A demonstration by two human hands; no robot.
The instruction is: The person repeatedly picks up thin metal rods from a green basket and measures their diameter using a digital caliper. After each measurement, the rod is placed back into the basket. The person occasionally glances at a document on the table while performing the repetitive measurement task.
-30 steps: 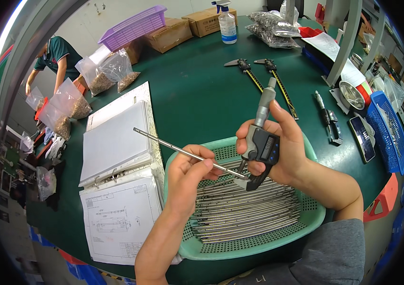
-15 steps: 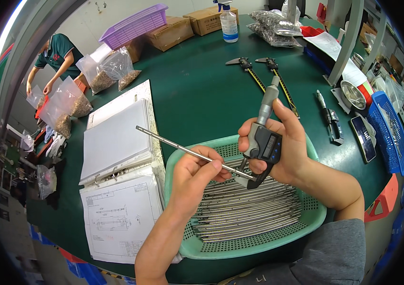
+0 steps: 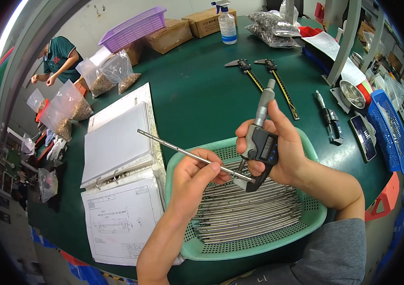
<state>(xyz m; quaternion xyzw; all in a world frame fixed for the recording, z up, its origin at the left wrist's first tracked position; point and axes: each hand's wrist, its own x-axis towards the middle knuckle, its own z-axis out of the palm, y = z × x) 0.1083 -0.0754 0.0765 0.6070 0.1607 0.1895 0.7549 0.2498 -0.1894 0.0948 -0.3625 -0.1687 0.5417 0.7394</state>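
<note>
Pinching a thin steel rod (image 3: 183,153) at centre frame, your left hand (image 3: 193,178) feeds its tip into the digital micrometer (image 3: 260,142) that your right hand (image 3: 278,147) grips closed. Below both lies a green basket (image 3: 306,216) of rods; an open binder (image 3: 116,147) sits left.

The rod's (image 3: 187,153) end between the micrometer's (image 3: 259,145) measuring faces is hidden behind the right hand's (image 3: 278,147) fingers (image 3: 249,137); contact cannot be confirmed. The display is too small to read (angled away). The left hand's (image 3: 194,178) fingertips cover the rod's midsection.
</note>
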